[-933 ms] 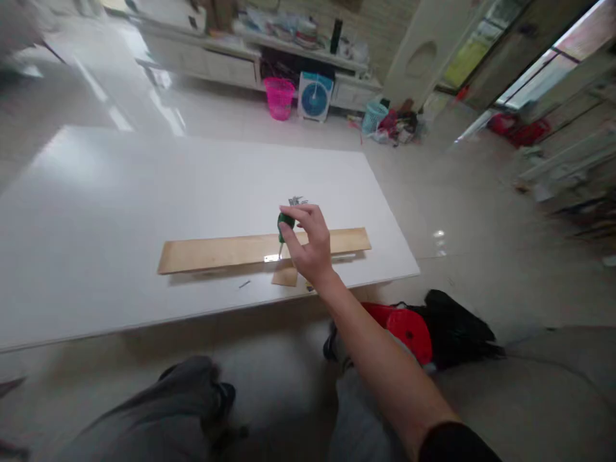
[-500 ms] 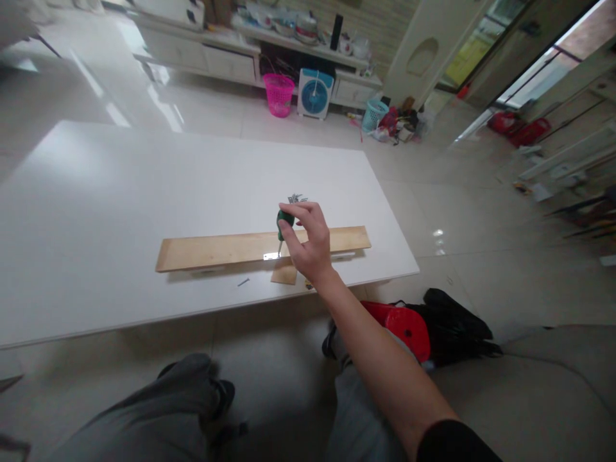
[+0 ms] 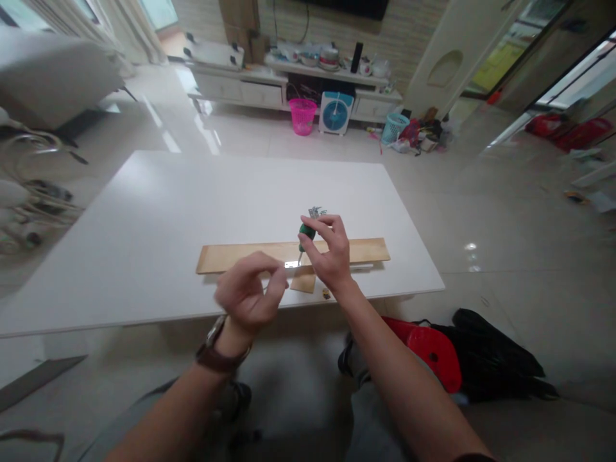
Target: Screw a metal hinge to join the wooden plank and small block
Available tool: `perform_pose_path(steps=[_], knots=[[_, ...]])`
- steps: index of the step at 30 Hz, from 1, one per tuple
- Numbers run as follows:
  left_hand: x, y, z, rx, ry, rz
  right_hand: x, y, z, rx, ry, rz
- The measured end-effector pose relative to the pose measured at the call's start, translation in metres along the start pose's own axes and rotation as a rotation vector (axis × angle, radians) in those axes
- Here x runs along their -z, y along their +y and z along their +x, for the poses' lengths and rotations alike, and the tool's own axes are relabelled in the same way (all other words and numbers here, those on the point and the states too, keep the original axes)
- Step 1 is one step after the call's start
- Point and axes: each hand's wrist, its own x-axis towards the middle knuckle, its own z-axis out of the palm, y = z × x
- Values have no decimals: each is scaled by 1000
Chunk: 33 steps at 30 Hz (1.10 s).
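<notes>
A screwdriver with a green handle is gripped in the fingers of my right hand. Its shaft points down, and the tip meets a small shiny metal plate at the near edge of a long wooden board. My left hand, a watch on its wrist, hovers at the board's near side. Its thumb and index finger are apart beside the plate, slightly blurred, with nothing visible between them. A short wooden piece lies under the board and juts out toward me.
Loose metal hardware lies behind the board on the white table. A small yellow-and-black item sits by the table's near edge. Beyond are a pink basket and a blue fan. A red object is at my right.
My left hand has come into view and reached the board beside the metal plate. The right hand still holds the screwdriver on the plate. The whole view has shifted.
</notes>
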Motion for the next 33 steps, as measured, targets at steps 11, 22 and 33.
perform_pose_path(steps=[11, 22, 33], knots=[[-26, -51, 12, 409, -389, -84, 7, 1, 2, 1, 34, 5], [-50, -47, 21, 340, -293, -202, 3, -10, 4, -78, -36, 78], [-39, -56, 31, 222, -414, -121, 5, 25, -13, -500, -336, 199]])
